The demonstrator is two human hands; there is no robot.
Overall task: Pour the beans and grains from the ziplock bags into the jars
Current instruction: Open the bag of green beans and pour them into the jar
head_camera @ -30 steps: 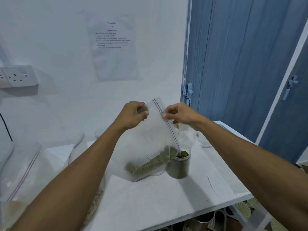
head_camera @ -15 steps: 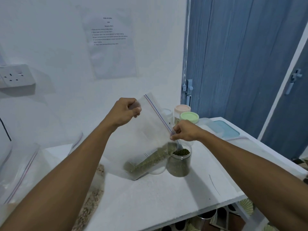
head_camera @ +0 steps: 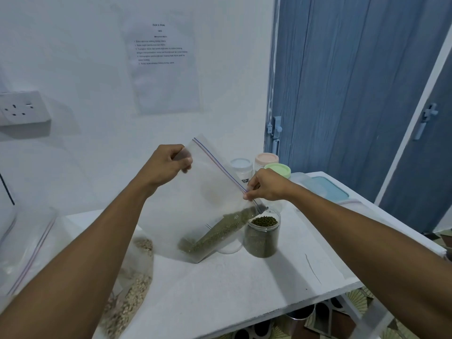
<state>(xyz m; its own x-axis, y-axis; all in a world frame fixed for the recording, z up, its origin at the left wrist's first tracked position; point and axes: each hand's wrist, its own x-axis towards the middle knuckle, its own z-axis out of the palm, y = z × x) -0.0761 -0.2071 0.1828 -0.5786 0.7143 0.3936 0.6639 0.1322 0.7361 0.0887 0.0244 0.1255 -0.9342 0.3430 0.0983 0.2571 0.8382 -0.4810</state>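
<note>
— Where are your grips?

— My left grip pinches the upper corner of the bag, fingers curled on the plastic, raised well above the worktop. My right grip pinches the zip strip lower down, thumb and fingertips pressed on it, just above the jar.

— And the bag itself?

— It hangs tilted between them, its zip edge sloping down to the right. The low end of that edge sits right over the jar's rim. I can't tell whether the mouth is parted there. The beans lie in a green band along the bag's lower side, reaching up to the mouth. The bag's bottom corner is down at the worktop; touching or not, I can't tell.

— The jar?

— Upright on the worktop, lid off, with beans up close to its rim.

— What else is around?

— Behind my right grip stand three closed jars close together, with a white lid, a pink lid and a green lid. To their right lies a box with a blue top. By my left forearm a second bag holds pale grains, and a third bag lies at the far left. A printed sheet and a socket are on the wall; a blue door stands to the right.
</note>
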